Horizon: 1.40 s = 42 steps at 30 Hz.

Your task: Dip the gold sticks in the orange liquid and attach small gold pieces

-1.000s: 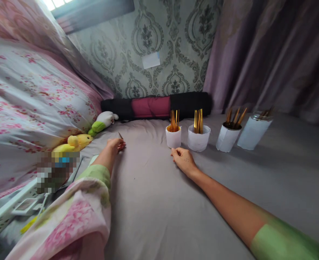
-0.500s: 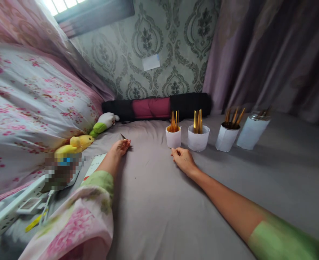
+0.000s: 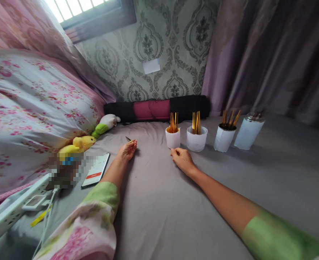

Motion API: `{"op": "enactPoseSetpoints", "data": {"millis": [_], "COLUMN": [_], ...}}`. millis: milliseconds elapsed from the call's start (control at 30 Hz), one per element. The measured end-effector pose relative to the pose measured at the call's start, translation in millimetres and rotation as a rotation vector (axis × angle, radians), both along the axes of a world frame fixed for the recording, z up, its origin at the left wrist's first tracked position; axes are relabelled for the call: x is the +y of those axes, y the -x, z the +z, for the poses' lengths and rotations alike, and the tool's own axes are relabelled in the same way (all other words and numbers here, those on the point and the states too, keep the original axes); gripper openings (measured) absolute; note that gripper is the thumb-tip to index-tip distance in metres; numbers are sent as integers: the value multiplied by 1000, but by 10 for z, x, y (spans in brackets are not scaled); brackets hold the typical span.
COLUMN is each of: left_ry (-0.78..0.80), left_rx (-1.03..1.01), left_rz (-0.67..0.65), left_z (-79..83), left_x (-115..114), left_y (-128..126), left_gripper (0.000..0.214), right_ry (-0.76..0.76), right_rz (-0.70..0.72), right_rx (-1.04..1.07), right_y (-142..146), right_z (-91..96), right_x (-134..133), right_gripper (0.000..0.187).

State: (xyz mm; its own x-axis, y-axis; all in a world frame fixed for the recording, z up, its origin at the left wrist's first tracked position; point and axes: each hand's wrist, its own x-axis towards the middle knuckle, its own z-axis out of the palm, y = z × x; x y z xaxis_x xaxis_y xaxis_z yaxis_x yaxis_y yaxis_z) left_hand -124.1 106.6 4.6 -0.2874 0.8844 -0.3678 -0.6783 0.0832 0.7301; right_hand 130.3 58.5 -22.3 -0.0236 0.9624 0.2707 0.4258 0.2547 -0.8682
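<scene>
My left hand (image 3: 127, 149) is closed over the grey sheet, palm side up. From its fingers sticks a thin pointed stick (image 3: 128, 139), dark at the tip and gold lower down. My right hand (image 3: 183, 160) rests with curled, pressed-together fingers just in front of a small white cup (image 3: 173, 140); what the fingers hold, if anything, is hidden. Gold sticks (image 3: 173, 122) stand in that cup. To its right is a wider white cup (image 3: 196, 142) with more gold sticks (image 3: 196, 122) upright in it.
Farther right stand a taller white holder (image 3: 224, 140) with gold sticks and a white-wrapped glass jar (image 3: 248, 134). A phone (image 3: 96, 170) lies beside my left forearm, near a power strip (image 3: 16, 206) and plush toys (image 3: 83, 142). A black-and-maroon roll (image 3: 152, 109) lies along the wall.
My left hand has moved slightly right with the pointed stick, and the phone now shows more fully. My right hand stays by the small cup. The view has shifted a little.
</scene>
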Motion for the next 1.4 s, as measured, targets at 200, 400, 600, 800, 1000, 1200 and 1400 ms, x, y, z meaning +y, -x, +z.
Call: {"op": "enactPoseSetpoints", "data": {"millis": [200,400,600,800,1000,1200,1400], "left_ry": [-76,-111,-135,-151,-157,-176,-227], "left_rx": [116,159,185,191,188,208,286], "left_rz": [-7,-51,-76,-136,-162,-213,-254], "left_z": [-9,-51,-26,9,6,-23,-90], "left_x": [-145,-293,-501,-706,-860,-998,-1086], "left_y": [-255,-511,-824,-1080,-1234,-1349,-1379], "left_gripper": [18,16,13,14,17,20,22], "right_ry": [-9,10,28,23,17,20,87], "right_rz": [9,39,39,47,69,111,168], "right_rx": [9,39,33,12,9,41,92], "right_y": [-2,-1,-7,-15,-20,-43,-62], "right_z": [-2,-7,0,0,10,-11,31], "right_x": [-2,-6,-2,5,-6,-4,-22], "right_gripper": [40,41,41,39,37,35,31]}}
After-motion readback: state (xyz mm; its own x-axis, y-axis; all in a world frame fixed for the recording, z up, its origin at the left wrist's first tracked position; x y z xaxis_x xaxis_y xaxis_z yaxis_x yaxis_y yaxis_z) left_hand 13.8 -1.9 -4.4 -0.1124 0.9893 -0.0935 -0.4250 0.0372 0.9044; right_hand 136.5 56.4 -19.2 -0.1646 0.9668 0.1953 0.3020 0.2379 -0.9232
